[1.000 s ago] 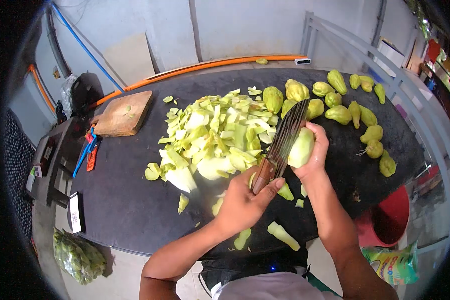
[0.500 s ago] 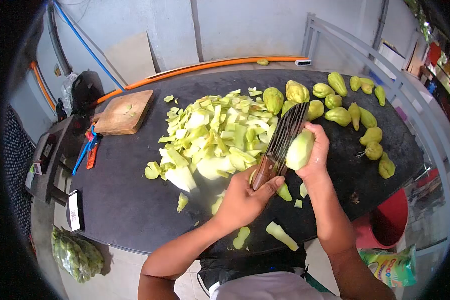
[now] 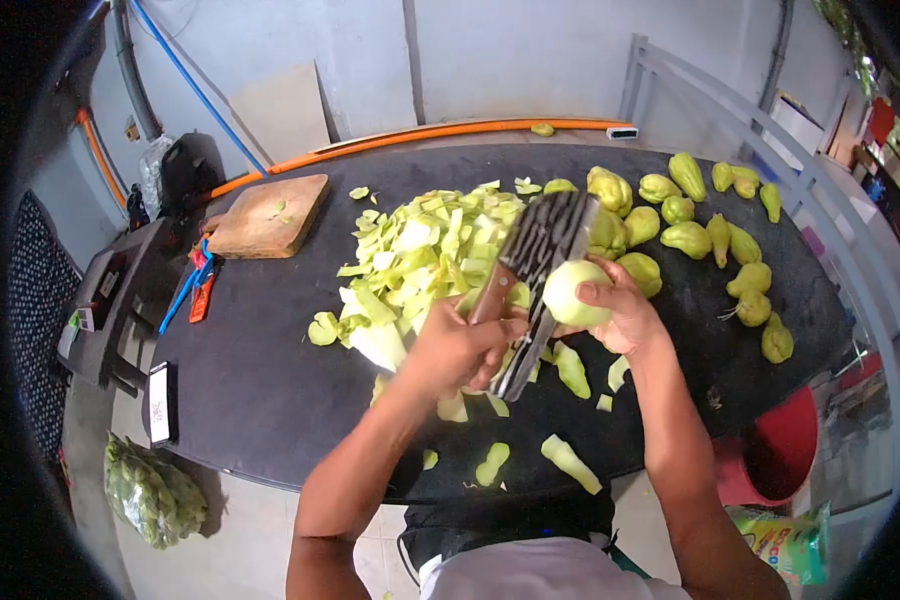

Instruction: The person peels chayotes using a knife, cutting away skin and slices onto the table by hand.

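at the dark table (image 3: 250,400), standing on its near side.

my left hand (image 3: 460,345): fingers clamped round the brown handle of a broad knife (image 3: 550,235). blade dark and streaked, blurred; its upper end leans far and right. whether its edge touches the fruit, i cannot tell.

my right hand (image 3: 625,310): thumb and fingers clamped on a pale, smooth chayote (image 3: 573,292), thumb over the top. the chayote is held above the table, just right of the blade, mid-scene.

left of the knife and farther off: a wide heap of peelings (image 3: 425,245), pale green, loosely piled. more strips (image 3: 572,463) lie scattered on the near part of the table.

far right: whole green chayotes (image 3: 686,238), grouped loosely, some touching, a few trailing down the right side.

far left: a wooden cutting board (image 3: 270,215); nearer, just beside it, something blue and orange (image 3: 200,290), details too small to tell.

floor level: a clear bag of greens (image 3: 152,492) near left, a red bin (image 3: 735,472) near right, a printed bag (image 3: 788,545) nearer than the bin.
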Demonstrator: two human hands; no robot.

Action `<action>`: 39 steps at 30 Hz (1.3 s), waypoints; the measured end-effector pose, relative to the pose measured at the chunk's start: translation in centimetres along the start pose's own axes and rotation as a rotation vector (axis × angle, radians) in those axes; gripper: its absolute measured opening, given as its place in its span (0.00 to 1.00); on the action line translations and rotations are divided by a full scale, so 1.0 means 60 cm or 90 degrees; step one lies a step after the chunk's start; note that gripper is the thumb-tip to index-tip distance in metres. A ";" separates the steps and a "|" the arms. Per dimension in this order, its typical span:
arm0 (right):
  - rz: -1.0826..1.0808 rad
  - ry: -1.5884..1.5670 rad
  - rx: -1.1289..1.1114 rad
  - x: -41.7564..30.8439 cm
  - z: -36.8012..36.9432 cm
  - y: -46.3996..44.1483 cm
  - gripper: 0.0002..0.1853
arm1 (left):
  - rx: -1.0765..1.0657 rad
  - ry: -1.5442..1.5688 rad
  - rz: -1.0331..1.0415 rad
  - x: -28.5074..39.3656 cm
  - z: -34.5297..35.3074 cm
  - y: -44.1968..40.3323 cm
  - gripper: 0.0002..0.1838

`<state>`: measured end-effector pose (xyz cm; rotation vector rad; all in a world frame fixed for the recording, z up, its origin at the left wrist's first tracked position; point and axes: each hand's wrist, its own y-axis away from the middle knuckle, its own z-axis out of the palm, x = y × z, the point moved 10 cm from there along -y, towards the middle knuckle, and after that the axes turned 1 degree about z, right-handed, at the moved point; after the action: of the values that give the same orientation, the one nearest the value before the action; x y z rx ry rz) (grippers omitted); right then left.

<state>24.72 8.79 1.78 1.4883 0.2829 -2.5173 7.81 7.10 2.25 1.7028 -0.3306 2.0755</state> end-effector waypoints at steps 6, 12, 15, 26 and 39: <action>-0.054 -0.087 0.101 0.031 -0.006 -0.019 0.26 | 0.121 -0.017 0.004 -0.013 0.001 -0.002 0.08; -0.018 -0.016 0.052 0.012 0.001 -0.009 0.27 | 0.052 -0.095 -0.032 -0.026 0.002 -0.007 0.12; -0.107 -0.131 0.150 0.034 -0.002 -0.018 0.26 | 0.081 -0.058 -0.011 -0.027 0.008 -0.007 0.11; -0.092 -0.070 0.104 0.026 0.002 -0.022 0.23 | 0.064 -0.049 -0.013 -0.021 0.027 -0.007 0.08; -0.093 -0.093 0.124 0.034 -0.009 -0.027 0.15 | 0.035 -0.046 -0.039 -0.052 0.043 -0.010 0.10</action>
<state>23.79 10.37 -0.15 1.3853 0.1299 -2.8249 10.83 5.94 -0.27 1.8009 -0.2437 1.9999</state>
